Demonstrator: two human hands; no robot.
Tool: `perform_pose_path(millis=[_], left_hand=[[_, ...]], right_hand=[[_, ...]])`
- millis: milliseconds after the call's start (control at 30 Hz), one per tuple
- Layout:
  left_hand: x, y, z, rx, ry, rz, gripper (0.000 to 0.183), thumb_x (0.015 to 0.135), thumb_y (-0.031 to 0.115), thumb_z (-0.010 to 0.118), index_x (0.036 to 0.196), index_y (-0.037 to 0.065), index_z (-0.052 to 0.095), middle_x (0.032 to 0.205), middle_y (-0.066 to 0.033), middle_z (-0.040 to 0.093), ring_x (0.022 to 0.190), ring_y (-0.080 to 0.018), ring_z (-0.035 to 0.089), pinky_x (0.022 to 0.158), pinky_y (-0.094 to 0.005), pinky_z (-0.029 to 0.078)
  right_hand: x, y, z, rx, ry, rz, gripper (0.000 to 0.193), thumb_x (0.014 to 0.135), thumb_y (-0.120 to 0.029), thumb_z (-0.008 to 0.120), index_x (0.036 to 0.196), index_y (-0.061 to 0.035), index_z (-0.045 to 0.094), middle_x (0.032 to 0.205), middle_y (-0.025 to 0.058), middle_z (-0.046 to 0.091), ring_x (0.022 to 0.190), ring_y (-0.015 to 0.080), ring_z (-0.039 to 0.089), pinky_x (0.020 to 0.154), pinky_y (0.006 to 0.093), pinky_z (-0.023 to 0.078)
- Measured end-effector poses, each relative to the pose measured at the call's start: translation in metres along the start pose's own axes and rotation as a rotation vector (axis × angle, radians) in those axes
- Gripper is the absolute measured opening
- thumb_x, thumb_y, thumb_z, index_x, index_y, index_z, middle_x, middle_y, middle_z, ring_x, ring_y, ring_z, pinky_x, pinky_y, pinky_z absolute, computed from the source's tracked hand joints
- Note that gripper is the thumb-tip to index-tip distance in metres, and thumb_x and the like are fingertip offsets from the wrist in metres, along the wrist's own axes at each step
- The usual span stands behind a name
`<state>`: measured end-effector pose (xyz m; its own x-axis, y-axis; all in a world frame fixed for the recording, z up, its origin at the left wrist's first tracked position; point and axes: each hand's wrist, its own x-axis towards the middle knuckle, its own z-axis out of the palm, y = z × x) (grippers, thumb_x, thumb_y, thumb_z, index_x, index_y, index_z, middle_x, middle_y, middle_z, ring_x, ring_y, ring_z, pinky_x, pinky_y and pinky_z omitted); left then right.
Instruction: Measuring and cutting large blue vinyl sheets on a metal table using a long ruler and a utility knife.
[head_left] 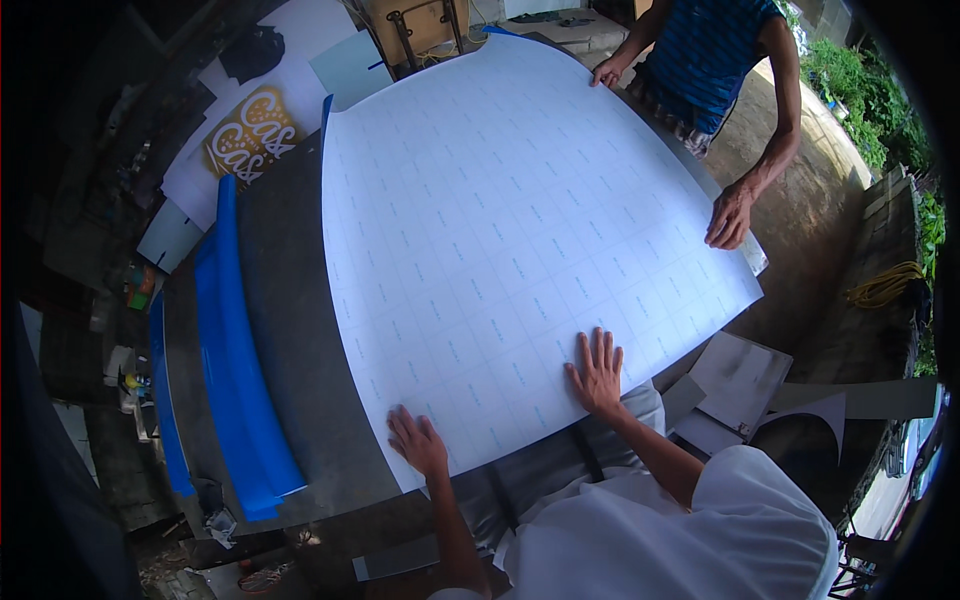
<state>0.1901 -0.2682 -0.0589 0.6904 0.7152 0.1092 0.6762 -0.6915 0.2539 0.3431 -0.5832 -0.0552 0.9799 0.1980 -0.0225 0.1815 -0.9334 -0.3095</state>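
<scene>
The sheet was touched by the left hand and the right hand, both opened flat; nothing was grasped.

So the sheet lies across the table, and the roll of film is on the table too, off to the left of it. Left hand is on the sheet's near left corner, right hand further right along the near edge. Co-worker is over at the right edge. Sign is back left, chair behind, boards near right, rope past those, plants far right.
</scene>
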Motion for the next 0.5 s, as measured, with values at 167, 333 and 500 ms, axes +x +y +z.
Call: perform_pose_path(millis=[167, 333, 500], left_hand=[[0.002, -0.005, -0.002, 0.058, 0.001, -0.045, 0.053, 0.097, 0.035, 0.048, 0.146, 0.017, 0.037, 0.153, -0.0146, 0.028, 0.142, -0.0332, 0.026, 0.111, -0.0614, 0.018], [0.001, 0.0, 0.0, 0.07, -0.005, -0.112, 0.053, 0.097, 0.038, 0.046, 0.146, 0.021, 0.037, 0.154, -0.0151, 0.026, 0.143, -0.0334, 0.023, 0.112, -0.0619, 0.017], [0.002, 0.002, 0.001, 0.092, 0.046, -0.196, 0.054, 0.098, 0.043, 0.044, 0.147, 0.023, 0.035, 0.155, -0.0187, 0.022, 0.144, -0.0355, 0.02, 0.112, -0.0621, 0.016]], right_hand=[[-0.001, 0.002, -0.005, 0.026, -0.064, -0.017, 0.07, 0.094, -0.052, 0.044, 0.151, -0.0166, 0.025, 0.158, 0.0167, 0.013, 0.146, 0.0359, 0.008, 0.117, 0.0542, 0.005], [0.038, 0.044, -0.031, -0.01, -0.049, -0.049, 0.061, 0.095, -0.056, 0.042, 0.148, -0.0288, 0.033, 0.158, 0.009, 0.02, 0.146, 0.0313, 0.014, 0.117, 0.0538, 0.008], [0.09, 0.115, -0.046, -0.058, 0.091, 0.233, 0.059, 0.097, -0.055, 0.038, 0.149, -0.0284, 0.031, 0.158, 0.01, 0.02, 0.146, 0.0316, 0.015, 0.116, 0.0541, 0.011]])
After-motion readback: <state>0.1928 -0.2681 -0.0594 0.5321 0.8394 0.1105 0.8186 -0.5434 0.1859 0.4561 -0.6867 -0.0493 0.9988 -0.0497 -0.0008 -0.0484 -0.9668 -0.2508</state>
